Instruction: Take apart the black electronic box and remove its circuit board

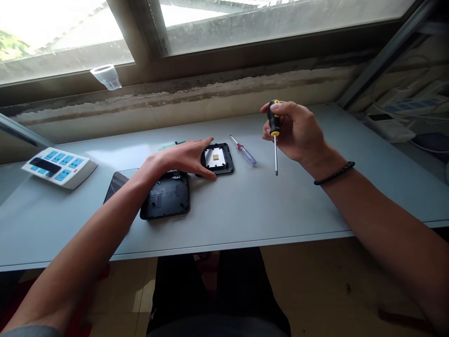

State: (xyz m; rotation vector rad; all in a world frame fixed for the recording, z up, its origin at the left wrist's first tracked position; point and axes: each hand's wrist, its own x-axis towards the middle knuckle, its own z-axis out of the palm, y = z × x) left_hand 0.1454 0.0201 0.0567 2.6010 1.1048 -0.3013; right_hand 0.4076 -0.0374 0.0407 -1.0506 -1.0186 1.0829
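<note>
A flat rectangular plastic device cover (167,199) lies on the long laminate desk (266,206), just left of a square plastic frame (224,159). A slim plastic-handled screwdriver (247,156) lies right of the frame, and a rectangular plastic power strip (58,167) sits well left of the cover.

The right hand (298,131) pinches a screwdriver (274,122) upright in the air, its black handle banded with yellow and its thin steel shaft pointing straight down. At the screwdriver's 9 o'clock, a smaller screwdriver (246,157) lies flat, with a clear handle, a red collar and its tip aimed toward 10 o'clock. Further toward 9 o'clock sits a square black frame (228,160) holding a white panel (209,161) with a gold square (215,157) at its centre, its edge touched by the fingertips (210,173) of the left hand (180,159). At the frame's 8 o'clock, a black plastic back cover (166,199) lies partly beneath that hand
</note>
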